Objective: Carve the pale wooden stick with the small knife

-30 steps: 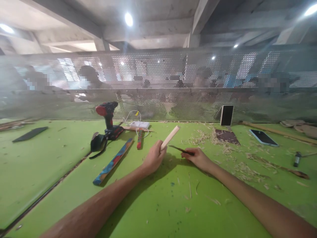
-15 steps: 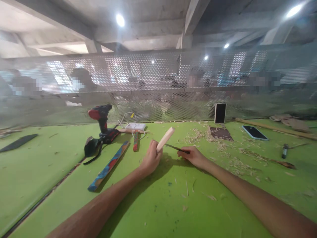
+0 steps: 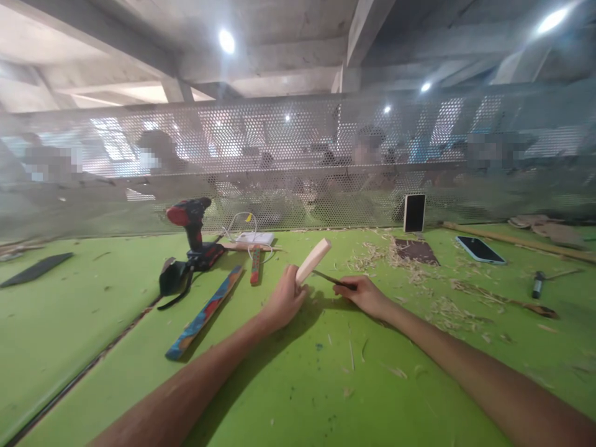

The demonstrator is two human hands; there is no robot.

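Note:
My left hand [image 3: 285, 299] is closed around a pale wooden stick [image 3: 313, 261] that points up and to the right above the green table [image 3: 298, 372]. My right hand [image 3: 367, 295] grips a thin dark carving knife [image 3: 331, 279]; its blade tip meets the stick just above my left fingers. Both forearms reach in from the bottom of the view.
A red and black cordless drill [image 3: 190, 239] stands at the back left beside a multicoloured flat stick [image 3: 205, 313] and a white charger with cable [image 3: 254, 238]. Wood shavings [image 3: 447, 304], sandpaper [image 3: 416, 250], two phones [image 3: 479, 249] and a perforated metal screen [image 3: 298, 161] lie beyond.
The knife blade has drawn in to the stick, from apart to touching near my left fingers. The view has shifted slightly; both hands stay in about the same place.

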